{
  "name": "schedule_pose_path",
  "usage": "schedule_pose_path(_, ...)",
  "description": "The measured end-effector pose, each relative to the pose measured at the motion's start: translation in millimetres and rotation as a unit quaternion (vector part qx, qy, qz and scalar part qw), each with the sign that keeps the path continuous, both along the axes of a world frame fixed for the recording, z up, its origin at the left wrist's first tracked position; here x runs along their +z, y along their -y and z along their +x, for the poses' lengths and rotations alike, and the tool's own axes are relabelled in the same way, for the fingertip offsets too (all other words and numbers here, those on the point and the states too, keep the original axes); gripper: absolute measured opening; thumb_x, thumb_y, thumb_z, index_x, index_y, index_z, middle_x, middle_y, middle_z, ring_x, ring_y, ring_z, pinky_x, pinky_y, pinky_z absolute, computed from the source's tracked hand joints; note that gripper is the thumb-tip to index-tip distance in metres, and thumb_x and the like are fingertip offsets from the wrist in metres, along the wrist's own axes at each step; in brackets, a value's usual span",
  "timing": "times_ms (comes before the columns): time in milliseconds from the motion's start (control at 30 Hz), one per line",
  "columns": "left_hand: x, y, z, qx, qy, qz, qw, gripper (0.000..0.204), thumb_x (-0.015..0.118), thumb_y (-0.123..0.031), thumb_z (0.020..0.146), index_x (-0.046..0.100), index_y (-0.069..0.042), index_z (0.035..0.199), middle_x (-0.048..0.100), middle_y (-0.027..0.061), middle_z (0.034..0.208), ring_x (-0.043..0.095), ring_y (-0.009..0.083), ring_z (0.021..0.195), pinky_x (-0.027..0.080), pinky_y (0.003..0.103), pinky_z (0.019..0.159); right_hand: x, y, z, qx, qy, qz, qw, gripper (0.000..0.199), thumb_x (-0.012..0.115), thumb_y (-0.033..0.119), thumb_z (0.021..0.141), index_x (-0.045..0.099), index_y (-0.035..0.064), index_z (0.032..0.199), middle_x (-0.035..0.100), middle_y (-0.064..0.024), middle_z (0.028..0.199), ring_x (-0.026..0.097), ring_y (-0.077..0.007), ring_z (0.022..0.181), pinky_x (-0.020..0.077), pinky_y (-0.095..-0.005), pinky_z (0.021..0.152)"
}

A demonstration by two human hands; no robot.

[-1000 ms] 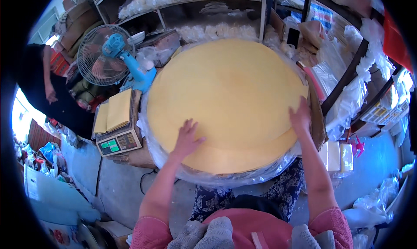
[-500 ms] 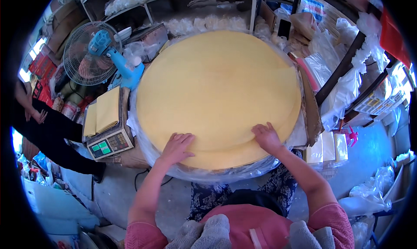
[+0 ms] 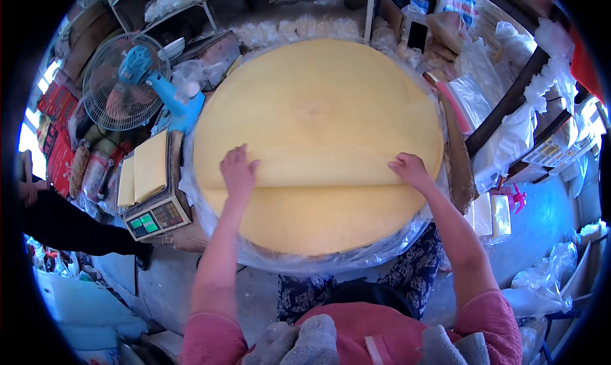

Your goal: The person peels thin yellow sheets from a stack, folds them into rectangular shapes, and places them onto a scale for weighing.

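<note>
A stack of large, thin, round yellow sheets (image 3: pixel 318 225) lies in front of me on clear plastic. The near part of the top sheet (image 3: pixel 312 171) is turned back over itself, leaving a straight crease that runs left to right. My left hand (image 3: pixel 238 173) rests on the left end of this flap, fingers stretched forward and thumb apart, slightly blurred. At the flap's right end my right hand (image 3: pixel 410 169) has its fingers curled and pinched on the sheet's edge.
On the left stand a blue fan (image 3: pixel 137 78) and a scale (image 3: pixel 159 220) bearing folded yellow sheets (image 3: pixel 149 168). A person in dark trousers (image 3: pixel 76 222) is at far left. Plastic bags (image 3: pixel 471 104) and a phone (image 3: pixel 417 36) lie at right, beside a cardboard edge (image 3: pixel 459 155).
Both hands have moved away from me, the left one more, carrying the near edge of the top sheet back into a folded flap. More of the sheet below shows.
</note>
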State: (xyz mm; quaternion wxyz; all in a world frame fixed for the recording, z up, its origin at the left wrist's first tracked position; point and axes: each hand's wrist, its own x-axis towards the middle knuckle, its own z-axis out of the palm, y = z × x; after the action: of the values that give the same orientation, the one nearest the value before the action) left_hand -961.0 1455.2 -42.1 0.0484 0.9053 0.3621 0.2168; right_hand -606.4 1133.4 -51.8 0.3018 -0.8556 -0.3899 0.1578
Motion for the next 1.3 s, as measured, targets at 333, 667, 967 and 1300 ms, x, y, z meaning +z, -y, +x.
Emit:
schedule_pose_path(333, -47, 78, 66, 0.013, -0.164, -0.081, 0.983, 0.072, 0.048, -0.065, 0.089, 0.036, -0.025, 0.149, 0.024, 0.0078, 0.159, 0.011, 0.0396, 0.147, 0.006, 0.072, 0.109, -1, -45, -36, -0.003, 0.275, -0.082, 0.958, 0.043, 0.064, 0.031, 0.086, 0.059, 0.0144, 0.125, 0.053, -0.0108, 0.135, 0.053, -0.0298, 0.12, 0.0429, -0.048, 0.098)
schedule_pose_path(667, -77, -12, -21, 0.04, -0.144, 0.041, 0.988, 0.064, 0.048, -0.056, 0.092, 0.039, -0.024, 0.147, 0.025, 0.0047, 0.158, 0.016, 0.0344, 0.147, 0.013, 0.068, 0.111, -39, -18, -35, 0.097, 0.373, -0.068, 0.92, 0.048, 0.053, 0.022, 0.094, 0.045, 0.0166, 0.141, 0.036, -0.0079, 0.151, 0.03, -0.0303, 0.142, 0.0219, -0.0614, 0.111)
schedule_pose_path(967, 10, -96, -69, 0.054, -0.292, -0.084, 0.951, 0.036, 0.06, -0.027, 0.085, 0.063, -0.01, 0.117, 0.06, 0.0135, 0.126, 0.052, 0.03, 0.124, 0.018, 0.068, 0.109, 59, 4, -32, 0.138, 0.135, -0.29, 0.937, 0.048, 0.065, 0.023, 0.085, 0.054, 0.0084, 0.129, 0.044, -0.0129, 0.144, 0.041, -0.0337, 0.134, 0.0409, -0.0428, 0.106)
schedule_pose_path(1300, -9, -228, 103, -0.145, -0.201, -0.116, 0.962, 0.075, 0.085, -0.02, 0.064, 0.051, -0.011, 0.131, 0.054, 0.012, 0.129, 0.043, 0.0313, 0.131, 0.033, 0.05, 0.109, 27, -106, 168, 0.118, 0.18, -0.26, 0.941, 0.08, 0.085, 0.03, 0.062, 0.05, 0.0083, 0.131, 0.058, -0.0153, 0.129, 0.054, -0.032, 0.12, 0.0423, -0.0413, 0.102)
